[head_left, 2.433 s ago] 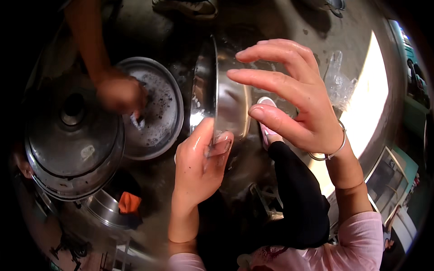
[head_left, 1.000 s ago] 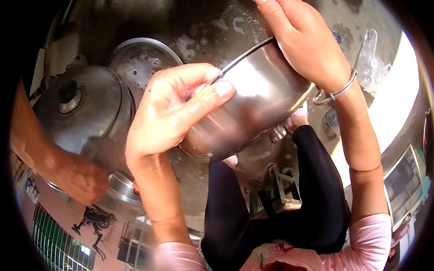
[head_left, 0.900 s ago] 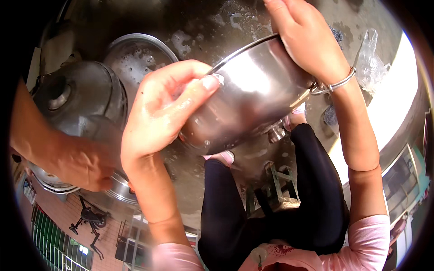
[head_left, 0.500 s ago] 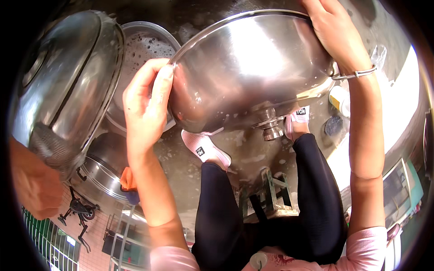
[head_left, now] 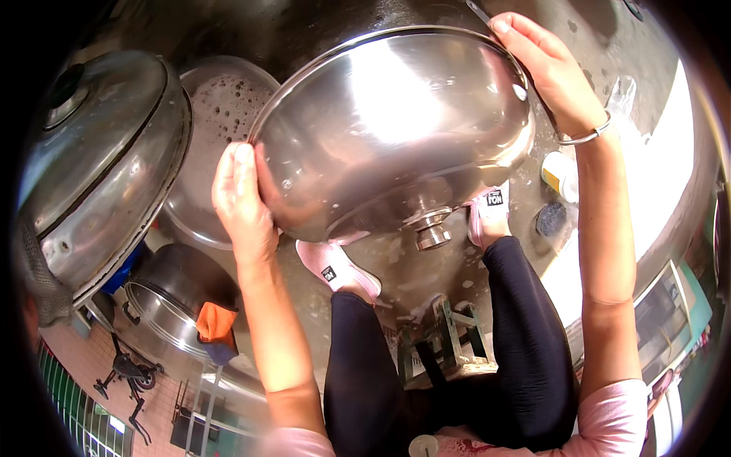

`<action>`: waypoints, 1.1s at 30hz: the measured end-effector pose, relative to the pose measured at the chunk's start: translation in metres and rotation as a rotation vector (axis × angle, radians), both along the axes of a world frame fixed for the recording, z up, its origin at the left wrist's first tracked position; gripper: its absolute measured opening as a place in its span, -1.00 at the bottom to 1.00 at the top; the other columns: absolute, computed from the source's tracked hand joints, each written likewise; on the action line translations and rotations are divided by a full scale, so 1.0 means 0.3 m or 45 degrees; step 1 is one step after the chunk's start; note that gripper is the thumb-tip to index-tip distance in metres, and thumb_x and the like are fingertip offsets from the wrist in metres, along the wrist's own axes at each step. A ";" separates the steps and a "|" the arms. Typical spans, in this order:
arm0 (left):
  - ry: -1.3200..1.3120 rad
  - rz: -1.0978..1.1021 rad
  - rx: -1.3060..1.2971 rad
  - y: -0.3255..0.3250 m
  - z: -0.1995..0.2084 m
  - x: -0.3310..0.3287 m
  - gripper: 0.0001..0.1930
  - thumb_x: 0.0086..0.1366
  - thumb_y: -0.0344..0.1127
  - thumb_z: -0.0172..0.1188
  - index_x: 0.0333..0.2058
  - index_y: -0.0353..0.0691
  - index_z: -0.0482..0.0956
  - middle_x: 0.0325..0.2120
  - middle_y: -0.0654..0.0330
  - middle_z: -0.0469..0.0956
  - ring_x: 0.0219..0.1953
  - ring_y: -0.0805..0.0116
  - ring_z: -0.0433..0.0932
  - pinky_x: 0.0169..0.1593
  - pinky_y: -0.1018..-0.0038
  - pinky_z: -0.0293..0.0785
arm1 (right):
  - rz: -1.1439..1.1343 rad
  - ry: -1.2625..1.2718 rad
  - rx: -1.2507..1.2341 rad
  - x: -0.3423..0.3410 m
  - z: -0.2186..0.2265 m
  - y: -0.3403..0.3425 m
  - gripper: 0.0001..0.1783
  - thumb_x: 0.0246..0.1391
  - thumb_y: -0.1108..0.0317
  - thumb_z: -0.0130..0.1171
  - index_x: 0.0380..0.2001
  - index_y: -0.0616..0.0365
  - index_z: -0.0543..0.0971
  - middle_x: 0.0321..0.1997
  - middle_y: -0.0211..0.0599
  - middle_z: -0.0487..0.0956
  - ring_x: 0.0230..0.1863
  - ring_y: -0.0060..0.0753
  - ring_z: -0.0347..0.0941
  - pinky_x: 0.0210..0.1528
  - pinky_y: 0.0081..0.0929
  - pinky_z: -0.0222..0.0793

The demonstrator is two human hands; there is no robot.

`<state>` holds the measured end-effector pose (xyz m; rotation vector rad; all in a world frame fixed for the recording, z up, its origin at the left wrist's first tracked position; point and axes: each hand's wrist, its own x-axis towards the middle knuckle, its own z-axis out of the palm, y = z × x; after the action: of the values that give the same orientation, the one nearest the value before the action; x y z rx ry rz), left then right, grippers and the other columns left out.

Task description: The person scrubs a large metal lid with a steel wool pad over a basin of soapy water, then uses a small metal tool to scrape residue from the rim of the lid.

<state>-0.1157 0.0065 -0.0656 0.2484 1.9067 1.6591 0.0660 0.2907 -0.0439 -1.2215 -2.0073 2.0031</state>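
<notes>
My two hands hold a large shiny stainless steel lid [head_left: 343,160] in the air, its domed outer side facing me and its round metal knob [head_left: 433,238] pointing down toward my feet. My left hand [head_left: 247,190] is closed on the left edge, thumb along the rim. At the upper right edge, my right hand [head_left: 550,72] grips the rim; a bracelet [head_left: 590,137] circles that wrist. A thin metal strip [head_left: 478,11] shows beyond the right fingertips, its kind unclear. Left of me stands another big domed lid [head_left: 114,167], with a grey mesh cloth [head_left: 46,282] against its lower edge.
A basin [head_left: 217,114] of sudsy water stands behind my left hand. Nearer is a steel pot [head_left: 167,297] with an orange cloth [head_left: 217,323] by its rim. To the right are a white tub [head_left: 561,177], a dark scrubber [head_left: 552,219] and a clear plastic bag [head_left: 620,95] on wet floor.
The lid in my hands has shifted slightly left and tilted. Another person's hand at the far left, beside the second lid, has moved almost out of sight.
</notes>
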 end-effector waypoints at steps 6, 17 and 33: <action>-0.139 -0.084 -0.007 -0.040 -0.005 -0.005 -0.80 0.39 -0.26 0.03 -0.37 -0.24 0.44 -0.47 0.45 0.33 -0.39 0.68 0.26 -0.30 0.72 0.21 | -0.297 0.047 -0.077 0.080 0.016 -0.088 -0.78 0.31 0.23 -0.04 -0.27 0.14 0.47 -0.35 -0.64 0.39 -0.33 -0.83 0.25 -0.25 -0.82 0.19; 0.348 -0.575 -0.339 0.098 0.141 0.044 -0.87 0.34 -0.37 0.06 -0.34 -0.32 0.46 -0.46 0.35 0.43 -0.43 0.60 0.32 -0.30 0.68 0.25 | -0.063 0.150 0.331 0.039 -0.036 -0.232 -0.72 0.22 0.20 0.01 -0.36 0.22 0.47 -0.65 -0.34 0.49 -0.57 -0.43 0.46 -0.43 -0.45 0.35; 0.311 -0.588 -0.324 0.095 0.113 0.063 -0.84 0.34 -0.38 0.07 -0.24 -0.35 0.54 -0.33 0.31 0.51 -0.27 0.60 0.38 -0.12 0.64 0.28 | -0.068 0.153 0.353 0.198 0.097 -0.351 -0.82 0.21 0.40 0.07 -0.16 0.22 0.48 -0.47 -0.31 0.56 -0.59 -0.55 0.48 -0.55 -0.58 0.34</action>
<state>-0.0968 0.0351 -0.0318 0.7524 2.0188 1.1106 0.1253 0.1855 -0.0148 -1.0574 -2.0822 1.6613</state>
